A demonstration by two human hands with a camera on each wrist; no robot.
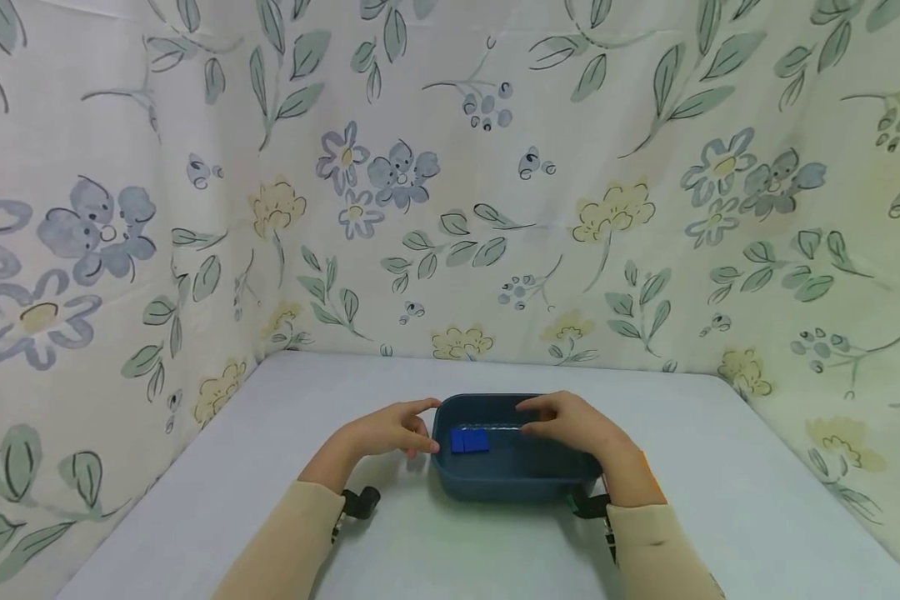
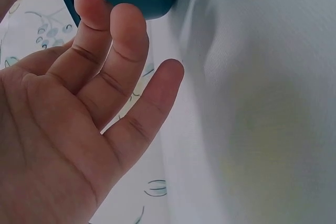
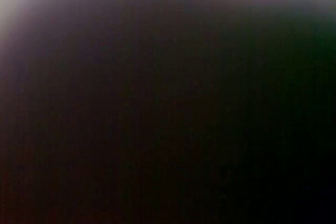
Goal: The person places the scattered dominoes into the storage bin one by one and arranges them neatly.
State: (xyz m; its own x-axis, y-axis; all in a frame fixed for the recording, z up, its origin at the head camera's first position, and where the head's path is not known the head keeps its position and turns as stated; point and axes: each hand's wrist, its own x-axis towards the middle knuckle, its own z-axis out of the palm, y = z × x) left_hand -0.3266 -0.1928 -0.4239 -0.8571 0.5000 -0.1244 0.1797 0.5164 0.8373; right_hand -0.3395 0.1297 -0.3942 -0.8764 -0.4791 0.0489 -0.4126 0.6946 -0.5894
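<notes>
A dark blue-grey rectangular box [image 1: 495, 490] with an open top stands on the white table. Inside it, toward the left, lie two small bright blue flat pieces [image 1: 476, 441] side by side. My left hand [image 1: 393, 429] is at the box's left end, index fingertip and thumb tip right at the rim. In the left wrist view its other fingers [image 2: 128, 32] are spread and loosely bent, with nothing between them. Over the box's right part hovers my right hand [image 1: 570, 421], thumb and index finger apart and holding nothing. The right wrist view is almost wholly dark.
Something orange [image 1: 651, 475] shows partly from behind the right wrist, on the table [image 1: 330, 383]. A floral cloth [image 1: 450, 275] hangs behind the table and along both sides. Dark wrist-camera mounts [image 1: 362, 502] are strapped to the wrists.
</notes>
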